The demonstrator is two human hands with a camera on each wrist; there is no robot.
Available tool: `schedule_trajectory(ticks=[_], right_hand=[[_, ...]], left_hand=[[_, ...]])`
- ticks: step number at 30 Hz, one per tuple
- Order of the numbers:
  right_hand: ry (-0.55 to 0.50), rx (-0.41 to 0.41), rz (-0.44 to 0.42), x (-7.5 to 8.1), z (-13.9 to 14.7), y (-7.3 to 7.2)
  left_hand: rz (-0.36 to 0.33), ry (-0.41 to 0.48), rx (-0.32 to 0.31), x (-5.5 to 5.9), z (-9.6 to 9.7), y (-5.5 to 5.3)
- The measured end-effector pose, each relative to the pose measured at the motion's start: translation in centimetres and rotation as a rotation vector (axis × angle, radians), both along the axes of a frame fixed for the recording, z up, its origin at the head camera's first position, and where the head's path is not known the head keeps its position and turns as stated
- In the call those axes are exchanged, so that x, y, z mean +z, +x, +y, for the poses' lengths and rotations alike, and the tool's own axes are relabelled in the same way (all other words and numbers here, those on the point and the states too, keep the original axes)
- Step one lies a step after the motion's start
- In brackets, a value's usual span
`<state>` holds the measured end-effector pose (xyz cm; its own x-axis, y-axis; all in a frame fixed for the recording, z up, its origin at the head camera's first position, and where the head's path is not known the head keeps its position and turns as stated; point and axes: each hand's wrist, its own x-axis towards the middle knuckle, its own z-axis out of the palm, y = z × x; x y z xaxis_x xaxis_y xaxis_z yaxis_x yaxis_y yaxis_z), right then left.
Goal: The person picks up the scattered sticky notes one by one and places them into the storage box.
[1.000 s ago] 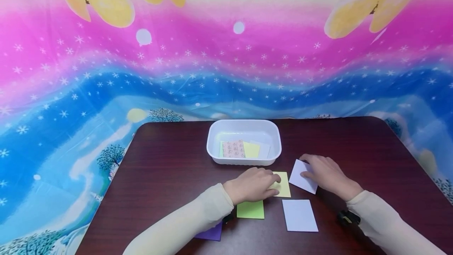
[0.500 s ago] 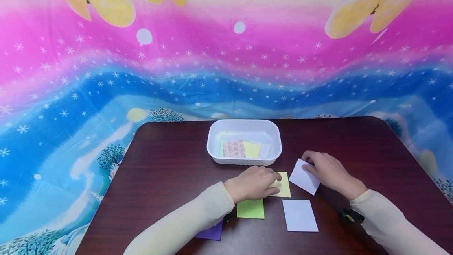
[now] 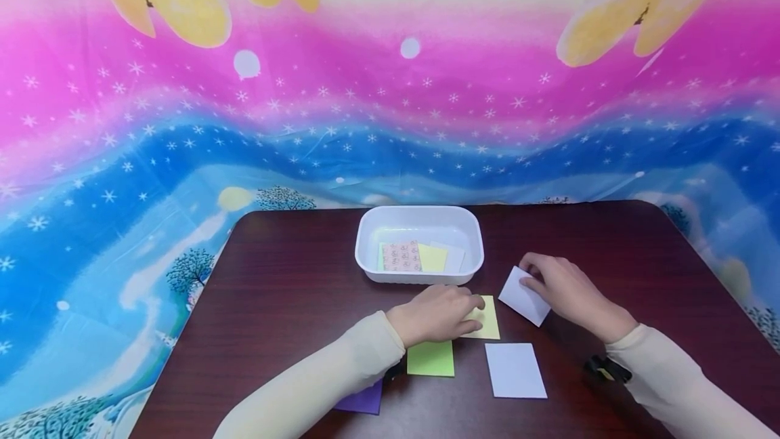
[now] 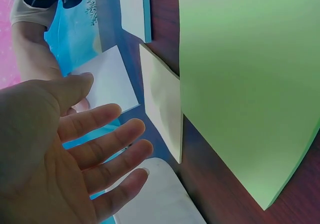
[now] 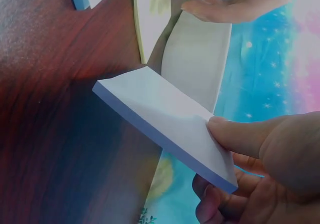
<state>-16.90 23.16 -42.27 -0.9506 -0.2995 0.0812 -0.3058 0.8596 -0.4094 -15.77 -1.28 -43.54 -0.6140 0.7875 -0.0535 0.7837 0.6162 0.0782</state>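
Note:
In the head view my right hand [image 3: 569, 293] pinches a pale lavender-white sticky note pad [image 3: 523, 298] by its far corner. The right wrist view has the thumb on the pad's top face [image 5: 165, 108] and fingers beneath, the pad tilted and lifted off the table. My left hand [image 3: 429, 316] hovers with loosely bent fingers over a pale yellow pad [image 3: 491, 322], partly hiding it. Nothing lies between the left fingers [image 4: 107, 151] in the left wrist view. A lime green pad [image 3: 431, 362] lies just below that hand; another white pad [image 3: 516, 371] rests nearer me.
A white plastic tray [image 3: 420, 278] stands at the table's back, holding patterned pink, yellow, white and green notes. A purple pad [image 3: 363, 402] sits partly under the left sleeve. Behind the dark wooden table [image 3: 292, 256] hangs a printed cloth [image 3: 390, 114].
My right hand has raised the pale lavender-white pad off the table, moving slightly up and away and tilting it. The left hand has stayed almost still.

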Motion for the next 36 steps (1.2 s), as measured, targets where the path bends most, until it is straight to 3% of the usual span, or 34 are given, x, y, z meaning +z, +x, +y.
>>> schedule_trajectory(ticks=[15,25,36], right_hand=[[0.019,-0.002,-0.003,0.8,-0.3,-0.1],[0.015,-0.007,0.000,1.5,-0.5,0.2],[0.016,-0.015,0.014,2.1,-0.5,0.5]], left_hand=[[-0.011,0.037,-0.005,0.2,0.2,-0.6],[0.017,0.092,0.030,0.5,0.3,-0.8],[0.031,0.114,0.015,1.2,0.2,-1.0]])
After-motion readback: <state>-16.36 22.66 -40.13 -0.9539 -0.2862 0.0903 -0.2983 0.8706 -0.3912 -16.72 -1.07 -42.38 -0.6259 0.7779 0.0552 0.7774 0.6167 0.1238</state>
